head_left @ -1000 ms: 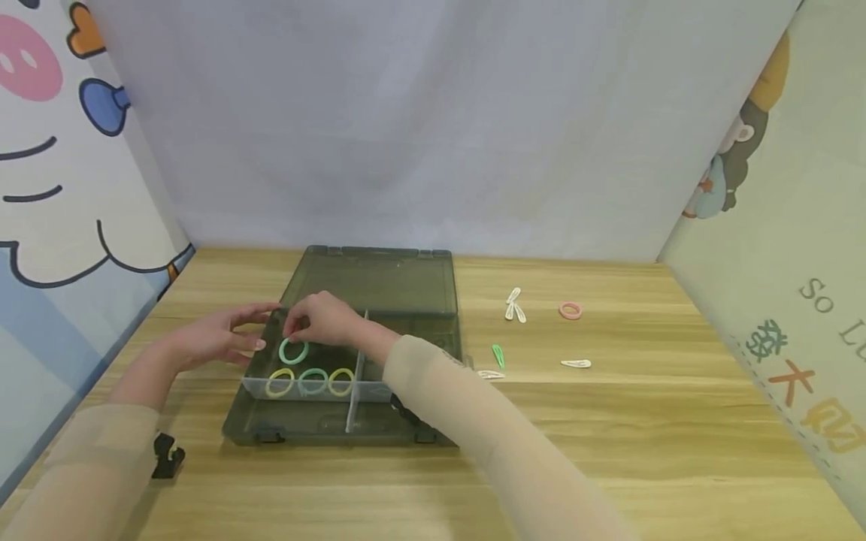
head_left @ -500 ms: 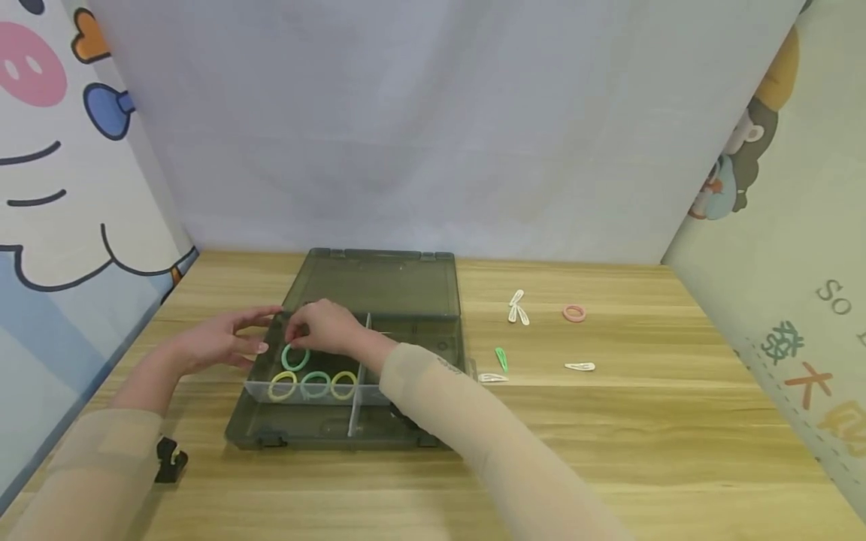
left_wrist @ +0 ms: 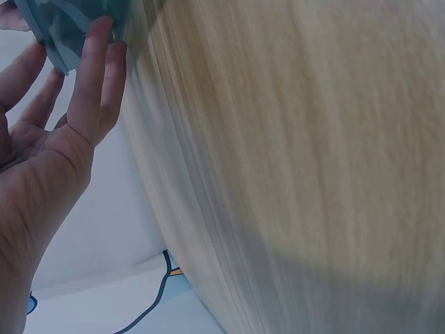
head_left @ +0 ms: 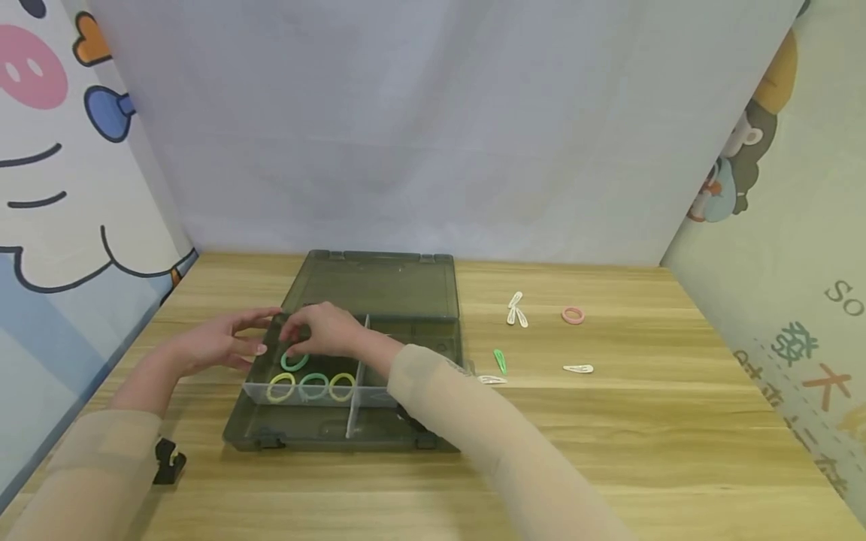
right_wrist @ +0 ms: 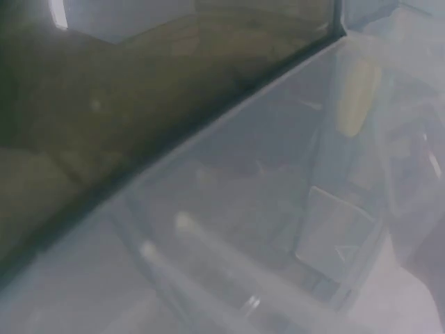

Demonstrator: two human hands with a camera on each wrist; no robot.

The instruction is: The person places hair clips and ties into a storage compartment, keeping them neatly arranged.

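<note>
A dark translucent organizer box (head_left: pixel 298 439) stands on the table with its lid (head_left: pixel 382 282) laid back. In its left compartment, a green hair tie (head_left: pixel 294 364) lies under my right hand (head_left: pixel 328 330), whose thumb and index finger are parted just above it and cover its top. Two yellow hair ties and another green hair tie (head_left: pixel 314 386) line the compartment's front. My left hand (head_left: pixel 216 342), fingers extended, touches the box's left side; the left wrist view shows its fingertips at a box corner (left_wrist: pixel 66 42). The right wrist view shows clear plastic walls (right_wrist: pixel 229 174), not the hand.
Right of the box lie several white snap hair clips (head_left: pixel 578 369), a green snap clip (head_left: pixel 500 361) and a pink hair tie (head_left: pixel 573 315). A small black object (head_left: pixel 169 462) sits beside my left forearm. A grey-white curtain (head_left: pixel 433 135) closes off the table's back.
The right thumb and index finger have parted from their pinch on the green hair tie, which now sits slightly lower in the compartment. My left hand stays at the box's side.
</note>
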